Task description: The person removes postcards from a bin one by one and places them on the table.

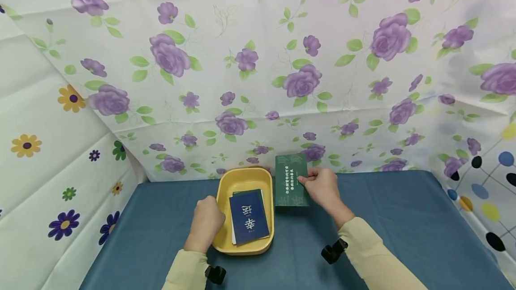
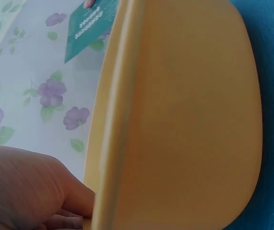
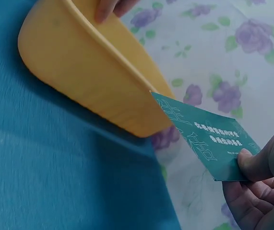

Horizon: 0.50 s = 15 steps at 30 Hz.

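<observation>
A yellow plastic basin [image 1: 264, 245] stands on the blue cloth. My left hand [image 1: 206, 220] grips its left rim, and the left wrist view shows that hand [image 2: 29, 187] at the basin's edge [image 2: 122, 96]. Inside the basin lies a dark blue booklet [image 1: 251, 211] with white characters, on top of other booklets that are mostly covered. Between thumb and fingers, my right hand [image 1: 322, 187] pinches a green booklet [image 1: 288, 182] by its right edge. This booklet is raised beside the basin's right rim, its printed side showing; in the right wrist view the green booklet [image 3: 204, 139] overlaps the basin's end.
A blue cloth [image 1: 383, 218] covers the table. Behind it hangs a white sheet [image 1: 258, 79] with purple flowers, close to the basin's far end. Patterned sheets close in the left [image 1: 40, 191] and right [image 1: 479, 182] sides. A black wrist camera [image 1: 334, 250] sits by the right sleeve.
</observation>
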Available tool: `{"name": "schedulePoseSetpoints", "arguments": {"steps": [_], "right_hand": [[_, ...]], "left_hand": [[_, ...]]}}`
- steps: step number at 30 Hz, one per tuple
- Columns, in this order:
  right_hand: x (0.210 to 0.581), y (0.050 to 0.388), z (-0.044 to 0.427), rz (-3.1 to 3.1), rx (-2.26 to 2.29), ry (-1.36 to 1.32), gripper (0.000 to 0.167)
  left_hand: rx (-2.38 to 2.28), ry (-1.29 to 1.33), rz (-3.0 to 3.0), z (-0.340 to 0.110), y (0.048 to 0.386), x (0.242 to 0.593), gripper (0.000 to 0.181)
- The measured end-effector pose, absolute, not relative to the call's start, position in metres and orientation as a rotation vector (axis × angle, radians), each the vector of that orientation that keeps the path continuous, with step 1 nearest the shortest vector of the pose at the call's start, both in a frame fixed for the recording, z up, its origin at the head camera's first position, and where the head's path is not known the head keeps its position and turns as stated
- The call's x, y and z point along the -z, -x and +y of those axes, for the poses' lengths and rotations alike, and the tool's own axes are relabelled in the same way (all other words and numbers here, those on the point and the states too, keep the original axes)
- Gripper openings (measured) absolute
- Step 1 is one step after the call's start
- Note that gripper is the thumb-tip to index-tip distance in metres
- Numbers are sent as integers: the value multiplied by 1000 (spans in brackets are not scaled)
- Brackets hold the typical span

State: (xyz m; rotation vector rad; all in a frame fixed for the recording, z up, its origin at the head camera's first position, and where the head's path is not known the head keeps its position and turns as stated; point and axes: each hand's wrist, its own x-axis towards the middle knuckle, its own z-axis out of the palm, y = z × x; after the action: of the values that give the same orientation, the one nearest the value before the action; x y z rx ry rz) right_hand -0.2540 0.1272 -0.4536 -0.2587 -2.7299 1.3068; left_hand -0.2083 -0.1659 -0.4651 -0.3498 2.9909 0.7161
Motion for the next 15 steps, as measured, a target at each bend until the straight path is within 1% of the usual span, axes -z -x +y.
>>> {"name": "schedulePoseSetpoints", "arguments": {"steps": [4, 8, 11, 15], "right_hand": [[461, 255, 133, -2763, -1283, 244, 49], [467, 255, 135, -2800, -1270, 296, 27], [472, 255, 136, -2840, -1266, 358, 22], [480, 255, 136, -2885, -1271, 377, 46]], "left_hand": [[-697, 356, 2987, -164, 208, 464, 15], [-692, 371, 2992, -163, 207, 464, 14], [-703, 382, 2983, -162, 207, 465, 13], [-699, 382, 2986, -161, 208, 467, 13]]}}
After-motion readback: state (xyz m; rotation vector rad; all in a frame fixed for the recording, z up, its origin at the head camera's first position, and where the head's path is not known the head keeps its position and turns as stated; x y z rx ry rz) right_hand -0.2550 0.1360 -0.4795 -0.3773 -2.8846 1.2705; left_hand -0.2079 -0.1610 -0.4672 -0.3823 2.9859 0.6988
